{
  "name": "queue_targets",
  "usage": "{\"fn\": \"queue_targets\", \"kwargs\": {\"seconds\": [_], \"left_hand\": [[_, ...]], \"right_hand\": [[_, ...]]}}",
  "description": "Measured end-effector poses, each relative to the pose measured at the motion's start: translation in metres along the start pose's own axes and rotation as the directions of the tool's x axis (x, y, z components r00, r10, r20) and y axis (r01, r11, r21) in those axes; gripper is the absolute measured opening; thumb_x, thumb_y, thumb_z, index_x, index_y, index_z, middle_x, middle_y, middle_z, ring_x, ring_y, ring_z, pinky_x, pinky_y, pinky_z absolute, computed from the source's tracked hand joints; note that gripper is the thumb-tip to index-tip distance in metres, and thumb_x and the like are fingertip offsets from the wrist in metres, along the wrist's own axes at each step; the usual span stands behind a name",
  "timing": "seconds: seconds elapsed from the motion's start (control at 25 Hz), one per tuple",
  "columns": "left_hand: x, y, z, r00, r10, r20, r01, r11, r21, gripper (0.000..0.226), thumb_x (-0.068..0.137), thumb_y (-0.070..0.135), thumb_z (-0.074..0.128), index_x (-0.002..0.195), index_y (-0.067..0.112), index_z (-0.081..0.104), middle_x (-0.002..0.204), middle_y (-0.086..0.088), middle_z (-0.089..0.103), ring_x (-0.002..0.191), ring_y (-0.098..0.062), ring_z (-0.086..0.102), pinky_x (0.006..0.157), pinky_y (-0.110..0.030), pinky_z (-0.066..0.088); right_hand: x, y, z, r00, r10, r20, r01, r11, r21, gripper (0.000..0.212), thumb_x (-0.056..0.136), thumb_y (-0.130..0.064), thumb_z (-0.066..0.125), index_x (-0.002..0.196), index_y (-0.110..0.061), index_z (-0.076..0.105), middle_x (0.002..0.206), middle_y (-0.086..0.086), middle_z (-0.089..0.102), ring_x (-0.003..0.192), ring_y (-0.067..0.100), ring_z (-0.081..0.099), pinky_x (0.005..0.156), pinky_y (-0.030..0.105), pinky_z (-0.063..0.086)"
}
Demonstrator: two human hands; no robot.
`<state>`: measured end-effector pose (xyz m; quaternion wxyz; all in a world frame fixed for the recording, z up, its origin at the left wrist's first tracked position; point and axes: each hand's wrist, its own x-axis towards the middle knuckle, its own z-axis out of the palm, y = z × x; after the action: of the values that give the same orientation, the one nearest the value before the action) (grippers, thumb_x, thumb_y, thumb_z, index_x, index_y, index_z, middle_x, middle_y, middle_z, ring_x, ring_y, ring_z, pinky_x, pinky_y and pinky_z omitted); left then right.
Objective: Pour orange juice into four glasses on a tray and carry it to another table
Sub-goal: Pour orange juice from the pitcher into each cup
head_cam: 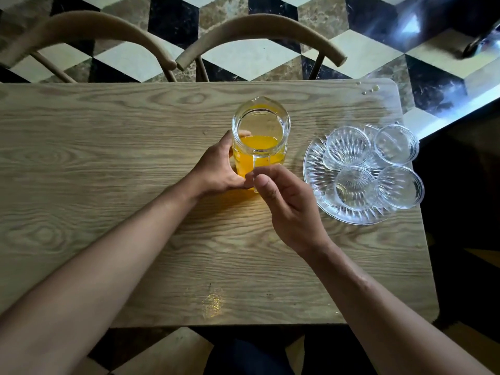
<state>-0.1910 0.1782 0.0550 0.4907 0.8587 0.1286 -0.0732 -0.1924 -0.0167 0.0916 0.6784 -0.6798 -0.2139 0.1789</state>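
One head-worn wide-angle view looks steeply down from close above the wooden table (pixel 108 163), facing forward. Two chair backs (pixel 259 31) and patterned floor fill the frame's top; forearms enter from the bottom corners.

1. You are looking down on a wooden table (pixel 108 185) with a glass pitcher (pixel 260 136) of orange juice (pixel 258 143) standing near its middle, spout toward the far edge.
2. Your left hand (pixel 216 169) is cupping the pitcher's left side.
3. Your right hand (pixel 286 201) is reaching its fingertips to the handle on the near side.
4. Four empty glasses (pixel 347 146) are sitting clustered on a ribbed glass tray (pixel 315 169) by the table's right edge.
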Motion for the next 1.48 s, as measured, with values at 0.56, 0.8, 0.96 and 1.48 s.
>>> {"fn": "queue_targets", "kwargs": {"seconds": [0.56,0.8,0.96,1.48], "left_hand": [[-0.022,0.011,0.022,0.961,-0.096,-0.258,0.096,0.995,-0.014,0.087,0.057,0.03,0.102,0.131,0.015,0.058,0.102,0.015,0.065,0.089,0.004,0.062,0.072,0.004,0.039],[-0.043,0.03,0.043,0.92,-0.134,-0.369,0.12,0.991,-0.059,0.081,0.058,0.03,0.102,0.123,0.017,0.057,0.106,0.006,0.07,0.087,0.006,0.064,0.073,0.0,0.042],[-0.059,0.046,0.056,0.902,-0.13,-0.412,0.109,0.991,-0.075,0.076,0.059,0.032,0.101,0.118,0.016,0.057,0.099,0.01,0.066,0.082,0.023,0.058,0.071,0.001,0.039],[-0.124,0.139,0.155,0.795,-0.177,-0.58,0.124,0.984,-0.13,0.091,0.055,0.052,0.096,0.129,0.022,0.053,0.12,0.003,0.071,0.109,-0.017,0.069,0.094,-0.043,0.058]], "right_hand": [[0.003,-0.024,0.015,0.969,0.168,-0.181,-0.138,0.976,0.169,0.032,0.104,-0.025,0.042,0.078,-0.01,0.051,0.075,0.003,0.051,0.073,0.012,0.048,0.073,0.02,0.041],[-0.002,-0.041,-0.005,0.976,0.15,-0.157,-0.101,0.954,0.284,0.026,0.096,-0.032,0.047,0.073,-0.02,0.05,0.066,-0.011,0.051,0.066,0.01,0.046,0.068,0.022,0.04],[-0.012,-0.054,-0.02,0.981,0.149,-0.124,-0.113,0.959,0.259,0.026,0.093,-0.035,0.047,0.072,-0.02,0.051,0.065,-0.009,0.051,0.063,0.009,0.045,0.066,0.02,0.039],[-0.076,-0.097,-0.124,0.995,0.101,0.009,-0.098,0.935,0.34,0.032,0.09,-0.032,0.053,0.059,-0.031,0.057,0.062,-0.008,0.048,0.062,0.01,0.043,0.063,0.024,0.036]]}}
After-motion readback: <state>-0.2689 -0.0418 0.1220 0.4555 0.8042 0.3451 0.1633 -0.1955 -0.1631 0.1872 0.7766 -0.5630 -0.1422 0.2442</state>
